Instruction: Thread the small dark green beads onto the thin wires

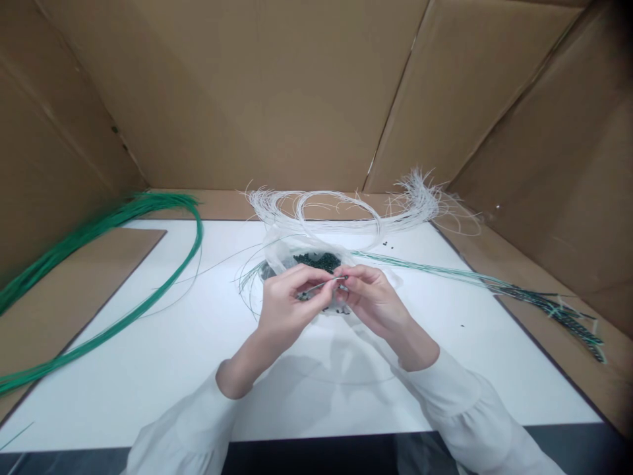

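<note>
My left hand (291, 293) pinches a thin strand (321, 285) between thumb and fingertips, other fingers curled, and my right hand (376, 300) has thumb and fingertips drawn together on a small dark piece (346, 278) at its end, too tiny to make out. The strand is over the middle of the bench (208, 369), just above a clear plastic bag (277, 251) of dark beads (321, 260). Beyond, white strands (420, 204) lie along the far edge, a green bundle (168, 200) loops over the left edge, and beaded strands (568, 313) cross the right edge.
</note>
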The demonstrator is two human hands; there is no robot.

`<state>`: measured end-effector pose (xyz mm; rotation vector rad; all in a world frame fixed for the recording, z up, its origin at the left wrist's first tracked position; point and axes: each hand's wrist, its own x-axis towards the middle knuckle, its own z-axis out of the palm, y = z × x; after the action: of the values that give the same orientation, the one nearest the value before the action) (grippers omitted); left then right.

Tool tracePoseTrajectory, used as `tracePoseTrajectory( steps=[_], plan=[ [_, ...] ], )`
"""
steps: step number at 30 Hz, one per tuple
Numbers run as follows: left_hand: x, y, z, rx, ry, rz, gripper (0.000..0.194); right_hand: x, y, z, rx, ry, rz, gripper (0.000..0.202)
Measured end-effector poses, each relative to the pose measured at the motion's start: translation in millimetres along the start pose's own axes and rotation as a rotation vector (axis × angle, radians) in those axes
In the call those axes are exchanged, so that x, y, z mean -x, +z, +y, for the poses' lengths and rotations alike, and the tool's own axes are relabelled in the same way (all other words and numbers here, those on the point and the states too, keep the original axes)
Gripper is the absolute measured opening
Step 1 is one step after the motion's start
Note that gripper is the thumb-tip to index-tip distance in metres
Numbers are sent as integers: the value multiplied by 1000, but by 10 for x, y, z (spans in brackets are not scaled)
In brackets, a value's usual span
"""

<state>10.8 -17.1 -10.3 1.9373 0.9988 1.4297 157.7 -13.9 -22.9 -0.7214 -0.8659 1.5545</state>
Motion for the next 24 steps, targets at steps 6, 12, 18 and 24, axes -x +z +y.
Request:
tracePoseTrajectory(
  steps=[6, 12, 18, 24],
  plan=[
    [-4, -4, 2, -31, 7, 29, 6, -11, -6, -3, 92, -82, 41, 12],
    [-11, 1, -17, -83, 99, 34, 5, -20, -26, 3, 197, -186, 65, 9],
    [-5, 16, -7, -72, 114, 35, 5, -18, -39, 28, 191, -172, 65, 8],
    [5, 16, -12, -90, 131, -9, 7, 1, -51, 17, 210, -172, 59, 5]
  ],
)
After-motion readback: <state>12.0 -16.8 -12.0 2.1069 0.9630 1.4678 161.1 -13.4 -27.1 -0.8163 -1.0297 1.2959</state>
